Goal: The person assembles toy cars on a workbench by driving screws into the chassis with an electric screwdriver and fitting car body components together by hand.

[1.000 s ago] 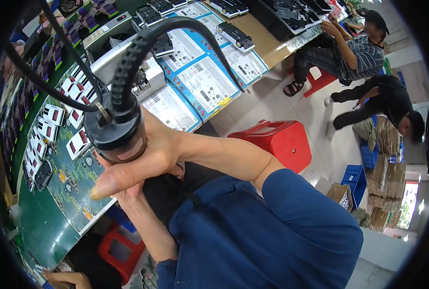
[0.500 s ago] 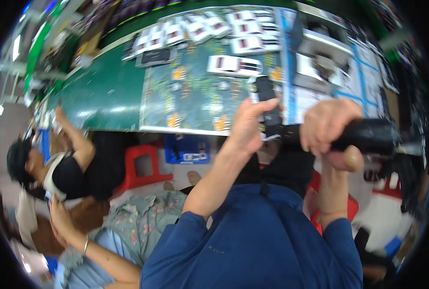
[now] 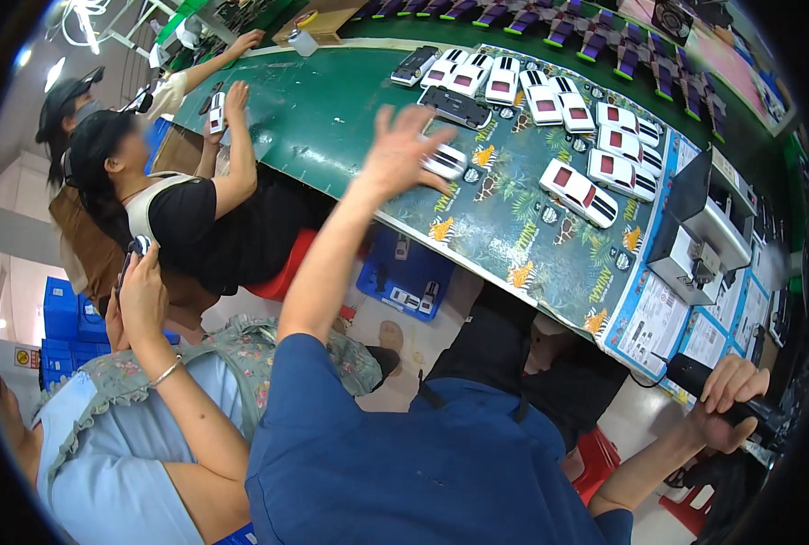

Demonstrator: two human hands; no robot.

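Observation:
My left hand [image 3: 403,156] is open with its fingers spread, reaching over the table at the near end of the toy cars. A white toy car [image 3: 444,163] with black stripes lies under its fingers, partly hidden; whether they touch it I cannot tell. My right hand [image 3: 733,392] is closed around a black electric screwdriver [image 3: 689,372] at the lower right, its thin tip pointing left. Several more white toy cars, such as one white car [image 3: 579,193] lying apart, rest on the patterned mat [image 3: 504,222]. Two cars lie with black undersides up, one being the overturned car [image 3: 456,107].
A grey machine [image 3: 702,227] stands on the table's right part, beside taped paper sheets [image 3: 654,331]. Purple-and-black parts [image 3: 595,41] line the far side. Co-workers sit at left, one holding a small car [image 3: 217,113]. A blue bin [image 3: 409,268] sits below the table edge.
My left hand has left the dark-bottomed car it held at the screwdriver and moved left over the mat, fingers spread. The screwdriver has gone lower right with my right hand. The view has turned.

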